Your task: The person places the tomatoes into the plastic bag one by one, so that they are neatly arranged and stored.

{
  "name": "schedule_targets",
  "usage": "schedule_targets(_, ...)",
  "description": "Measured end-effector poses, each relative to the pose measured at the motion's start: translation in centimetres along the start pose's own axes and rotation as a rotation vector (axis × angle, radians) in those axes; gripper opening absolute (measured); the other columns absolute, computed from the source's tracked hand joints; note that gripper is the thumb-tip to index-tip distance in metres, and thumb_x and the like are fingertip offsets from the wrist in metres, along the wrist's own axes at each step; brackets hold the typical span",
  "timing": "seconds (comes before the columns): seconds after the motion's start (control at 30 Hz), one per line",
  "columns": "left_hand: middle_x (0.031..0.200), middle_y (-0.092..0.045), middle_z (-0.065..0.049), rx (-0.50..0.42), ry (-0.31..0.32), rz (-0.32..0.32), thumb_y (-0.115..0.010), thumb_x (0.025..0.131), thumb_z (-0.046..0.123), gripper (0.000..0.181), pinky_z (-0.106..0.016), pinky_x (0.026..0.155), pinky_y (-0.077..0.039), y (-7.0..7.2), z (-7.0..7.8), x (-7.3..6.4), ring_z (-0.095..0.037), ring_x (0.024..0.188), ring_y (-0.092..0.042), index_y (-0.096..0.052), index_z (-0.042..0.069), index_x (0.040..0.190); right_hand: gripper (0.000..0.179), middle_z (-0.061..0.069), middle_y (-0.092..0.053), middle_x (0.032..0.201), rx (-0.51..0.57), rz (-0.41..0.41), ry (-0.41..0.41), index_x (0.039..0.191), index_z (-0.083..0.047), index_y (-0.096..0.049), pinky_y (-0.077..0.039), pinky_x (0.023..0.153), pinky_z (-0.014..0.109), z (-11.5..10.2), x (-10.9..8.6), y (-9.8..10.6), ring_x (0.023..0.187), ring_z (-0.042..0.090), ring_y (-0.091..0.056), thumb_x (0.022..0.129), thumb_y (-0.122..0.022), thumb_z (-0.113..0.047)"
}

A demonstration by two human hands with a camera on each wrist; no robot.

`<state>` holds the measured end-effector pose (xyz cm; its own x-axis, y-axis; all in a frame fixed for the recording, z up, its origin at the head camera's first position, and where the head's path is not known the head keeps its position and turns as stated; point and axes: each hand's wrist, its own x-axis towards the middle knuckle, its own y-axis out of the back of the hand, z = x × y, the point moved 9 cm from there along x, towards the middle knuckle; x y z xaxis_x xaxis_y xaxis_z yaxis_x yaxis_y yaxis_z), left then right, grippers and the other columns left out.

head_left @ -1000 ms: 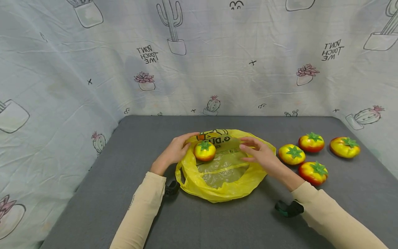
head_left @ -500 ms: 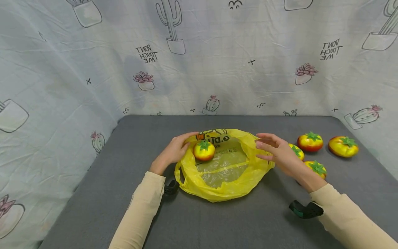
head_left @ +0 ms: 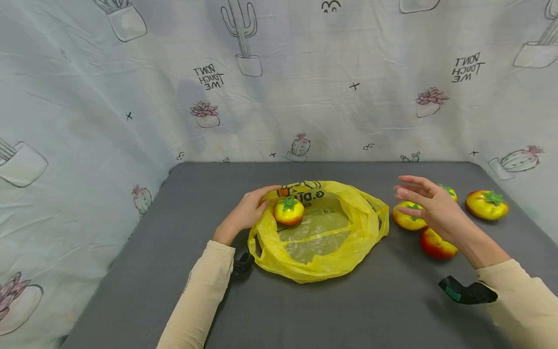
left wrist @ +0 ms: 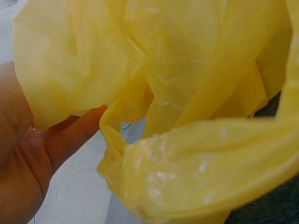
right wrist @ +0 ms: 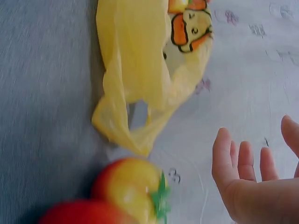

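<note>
1. Bag [head_left: 301, 274] – yellow plastic, mouth up, on the grey surface [head_left: 370, 310].
2. Inner tomato [head_left: 288, 215] sits inside the bag, toward its left rim, leaf up.
3. Left hand [head_left: 247, 209] at the bag's left rim, finger along the edge. Plastic hides part of the grip – can't tell if it's pinching.
4. Right hand [head_left: 431, 202] right of the bag, grip apart, holding nothing; in the head view it partly covers three of the four loose tomatoes [head_left: 437, 244].
5. Far-right tomato [head_left: 485, 206] in full view, just beyond that hand.
</note>
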<state>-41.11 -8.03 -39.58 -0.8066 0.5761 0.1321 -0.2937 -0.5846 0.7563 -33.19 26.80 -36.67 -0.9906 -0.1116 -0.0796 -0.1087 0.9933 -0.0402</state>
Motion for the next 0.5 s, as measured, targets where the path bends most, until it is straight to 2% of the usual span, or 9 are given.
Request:
schedule_targets(0.3, 0.141, -0.044, -0.016, -0.031, -0.002, 0.011, -0.045, 0.098, -0.005, 0.05, -0.027, 0.047, -0.037, -0.1, -0.4, 0.2, -0.011, 0.04, -0.029, -0.044, 0.013, 0.144, 0.029, -0.006, -0.045, 0.118, -0.004, 0.084, -0.036, 0.124, -0.021, -0.05, -0.053, 0.074, 0.025, 0.3, -1.8, 5.5, 0.095, 0.004, -0.057, 0.097, -0.056, -0.012)
schedule_targets(0.43, 0.142, -0.044, -0.014, -0.043, 0.015, 0.007, -0.044, 0.099, -0.003, 0.049, -0.027, 0.047, -0.037, 0.0, -0.4, 0.1, -0.011, 0.04, -0.029, -0.044, 0.015, 0.144, 0.027, -0.008, -0.04, 0.118, -0.071, 0.125, -0.043, 0.122, -0.025, -0.048, -0.052, 0.071, 0.021, 0.6, -2.8, 7.8, 0.093, -0.001, -0.054, 0.098, -0.054, -0.014)
schedule_targets(0.5, 0.142, -0.043, -0.015, -0.044, 0.005, 0.005, -0.045, 0.098, -0.003, 0.049, -0.028, 0.048, -0.038, 0.0, -0.3, 0.1, -0.011, 0.04, -0.029, -0.043, 0.014, 0.144, 0.027, -0.009, -0.037, 0.118, -0.168, 0.164, -0.048, 0.123, -0.029, -0.046, -0.051, 0.071, 0.018, 1.1, -3.3, 9.0, 0.094, -0.002, -0.051, 0.098, -0.053, -0.019)
